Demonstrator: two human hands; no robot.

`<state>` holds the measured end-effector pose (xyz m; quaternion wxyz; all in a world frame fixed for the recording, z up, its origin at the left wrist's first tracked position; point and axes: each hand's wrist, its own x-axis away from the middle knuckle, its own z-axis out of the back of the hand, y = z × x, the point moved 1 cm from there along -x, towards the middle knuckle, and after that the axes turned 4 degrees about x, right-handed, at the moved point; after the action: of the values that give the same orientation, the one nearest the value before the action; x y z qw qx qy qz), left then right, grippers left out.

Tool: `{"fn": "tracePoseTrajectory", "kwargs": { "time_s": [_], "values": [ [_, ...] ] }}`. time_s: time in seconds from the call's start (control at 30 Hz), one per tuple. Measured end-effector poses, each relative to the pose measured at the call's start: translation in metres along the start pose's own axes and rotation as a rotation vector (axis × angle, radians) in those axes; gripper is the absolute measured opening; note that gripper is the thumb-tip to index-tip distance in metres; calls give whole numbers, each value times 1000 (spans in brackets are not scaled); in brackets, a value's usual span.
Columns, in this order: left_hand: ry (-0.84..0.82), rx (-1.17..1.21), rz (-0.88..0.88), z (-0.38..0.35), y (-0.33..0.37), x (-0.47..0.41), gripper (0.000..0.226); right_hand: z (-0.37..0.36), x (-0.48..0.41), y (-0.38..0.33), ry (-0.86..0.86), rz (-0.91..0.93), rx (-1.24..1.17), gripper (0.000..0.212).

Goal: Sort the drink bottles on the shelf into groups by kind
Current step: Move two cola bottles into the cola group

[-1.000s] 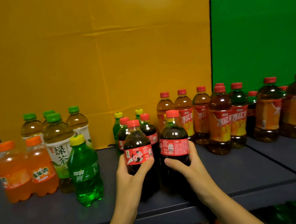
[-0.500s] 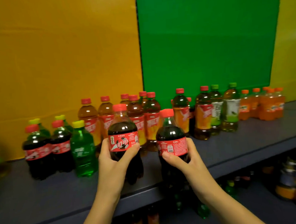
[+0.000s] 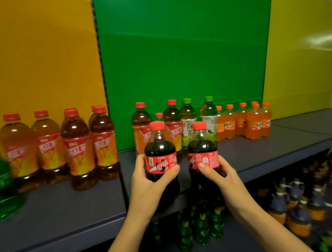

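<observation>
Head view: both hands (image 3: 145, 186) (image 3: 221, 177) grip red-labelled cola bottles (image 3: 160, 155) (image 3: 202, 154), one reading "Coke".

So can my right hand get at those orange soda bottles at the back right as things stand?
Probably not yet: the right hand is full, its fingers wrapped around a cola bottle. The shelf path to the orange soda bottles looks open otherwise.

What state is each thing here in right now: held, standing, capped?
Left hand: gripping a cola bottle.
Right hand: gripping another.
Left cola bottle: upright, capped, lifted.
Right cola bottle: upright, capped, lifted.
Iced tea bottles: standing, capped.
Green tea bottles: standing, capped.
Orange soda bottles: standing, grouped together.
Shelf: holding bottles.
</observation>
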<state>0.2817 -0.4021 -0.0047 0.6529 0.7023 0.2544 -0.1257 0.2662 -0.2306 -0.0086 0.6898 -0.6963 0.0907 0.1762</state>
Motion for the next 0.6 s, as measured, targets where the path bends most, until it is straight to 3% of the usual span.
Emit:
{"fn": "tracePoseTrajectory", "kwargs": {
  "time_s": [0.3,0.6],
  "values": [
    [-28,-55,24,-49,-37,-48,46,61,-60,26,-34,26,43,47],
    [-52,-170,23,-85,-64,-91,57,111,-141,59,-231,48,104,48]
  ]
}}
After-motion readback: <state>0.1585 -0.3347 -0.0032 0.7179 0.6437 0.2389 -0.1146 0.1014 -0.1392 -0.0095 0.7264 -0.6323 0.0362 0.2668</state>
